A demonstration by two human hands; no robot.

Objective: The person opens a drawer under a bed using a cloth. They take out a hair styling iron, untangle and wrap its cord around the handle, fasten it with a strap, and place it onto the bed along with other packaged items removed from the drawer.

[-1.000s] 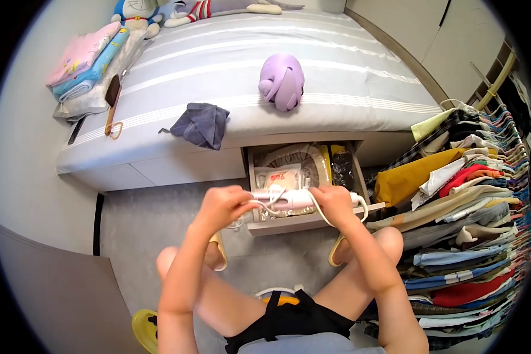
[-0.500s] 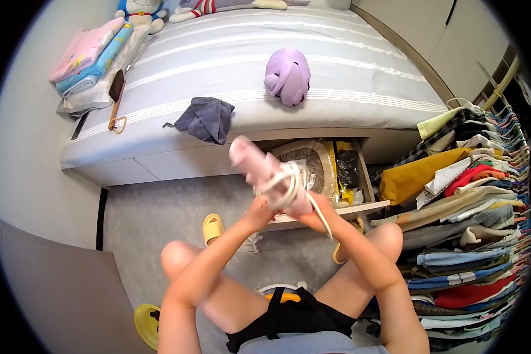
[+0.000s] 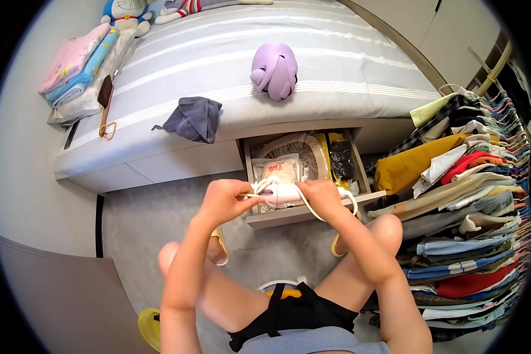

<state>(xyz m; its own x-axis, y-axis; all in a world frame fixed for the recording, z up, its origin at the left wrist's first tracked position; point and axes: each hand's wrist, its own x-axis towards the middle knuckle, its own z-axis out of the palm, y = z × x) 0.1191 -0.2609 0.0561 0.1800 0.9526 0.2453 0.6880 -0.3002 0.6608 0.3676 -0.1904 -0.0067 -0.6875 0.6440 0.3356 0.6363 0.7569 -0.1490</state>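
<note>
A pale pink, tube-shaped corded appliance (image 3: 286, 193) is held level in front of the open drawer; its exact kind is unclear. White cord (image 3: 355, 203) loops around its body and past its right end. My right hand (image 3: 321, 197) is closed round the appliance's right part, with a strand of cord hanging by the fingers. At the left end, my left hand (image 3: 227, 200) pinches the cord between thumb and fingers. Below and behind the hands lies the drawer (image 3: 265, 221), holding a clear package with red lettering (image 3: 280, 169) and a brown plastic-wrapped item (image 3: 314, 150).
On the bed (image 3: 218, 65) are a purple helmet-like object (image 3: 275, 72), a dark grey cloth pouch (image 3: 194, 120), a brown brush (image 3: 105, 100) and folded blankets (image 3: 76, 62). Hanging clothes (image 3: 454, 224) crowd the right side. A yellow-green round object (image 3: 150, 327) sits at lower left.
The appliance has swung from tilted up and left to level, and lower. My left hand has moved left and now pinches the cord. The lettered package in the drawer has come into view.
</note>
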